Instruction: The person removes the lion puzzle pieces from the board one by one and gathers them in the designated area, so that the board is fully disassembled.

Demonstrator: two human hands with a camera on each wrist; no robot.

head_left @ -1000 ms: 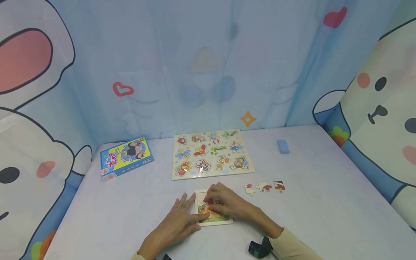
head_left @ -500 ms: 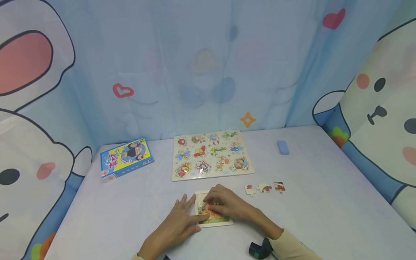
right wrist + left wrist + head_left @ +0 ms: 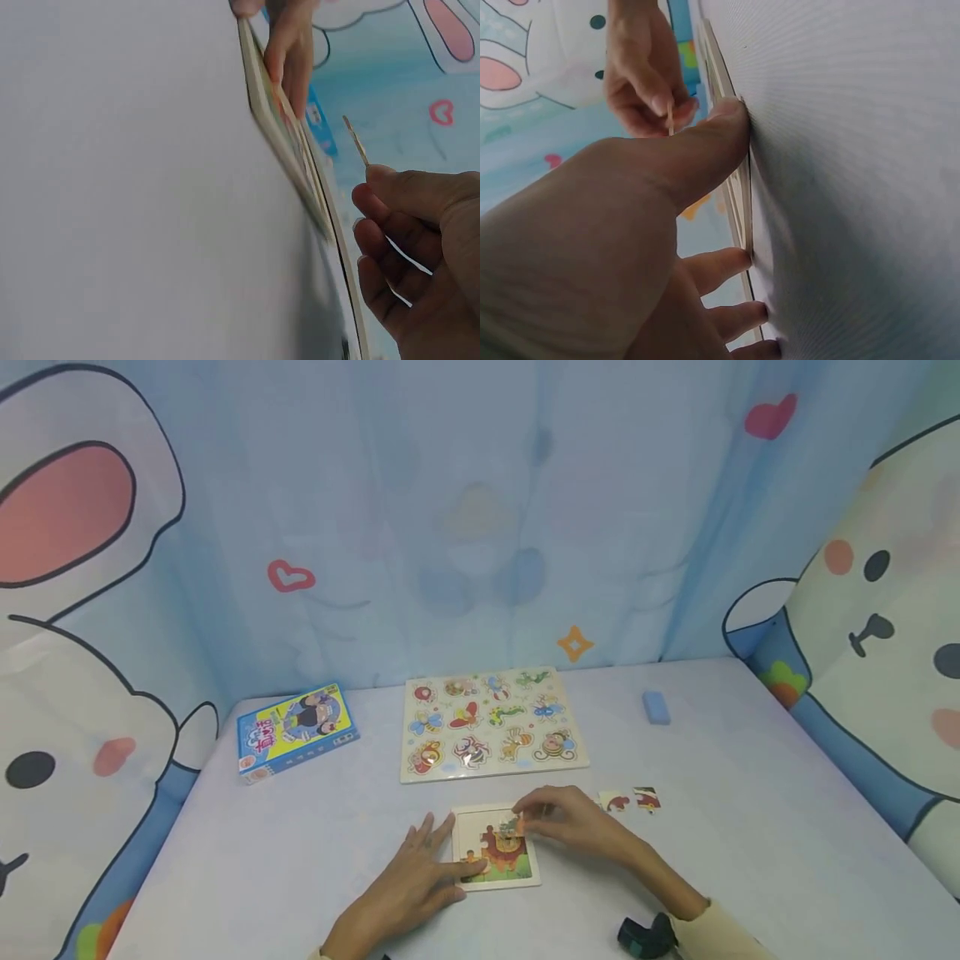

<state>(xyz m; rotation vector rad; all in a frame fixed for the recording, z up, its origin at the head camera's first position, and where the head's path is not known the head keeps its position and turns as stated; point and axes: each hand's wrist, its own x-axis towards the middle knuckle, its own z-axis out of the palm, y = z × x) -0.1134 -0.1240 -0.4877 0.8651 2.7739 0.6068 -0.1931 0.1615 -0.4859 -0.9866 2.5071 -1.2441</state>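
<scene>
A small square jigsaw in a pale wooden tray (image 3: 471, 828) lies on the table, part filled with a lion-like picture, its upper left bare. My left hand (image 3: 412, 878) rests spread at the tray's left side, one finger over the picture's lower left. In the left wrist view its thumb (image 3: 724, 131) touches the tray's edge. My right hand (image 3: 573, 820) pinches a thin puzzle piece (image 3: 356, 141) between thumb and fingers, raised above the tray's upper right. Two loose puzzle pieces (image 3: 615, 802) show right of that hand; another spot there is covered by it.
Behind the tray lies a larger board of insect pictures (image 3: 495, 724). A yellow and blue box (image 3: 297, 732) stands at the back left, and a blue block (image 3: 656, 707) at the back right. Patterned curtains (image 3: 465, 527) border the table.
My right hand has lifted off the puzzle and moved right with a piece pinched in it, uncovering more of the tray. The left hand has stayed in place. The head view has shifted slightly.
</scene>
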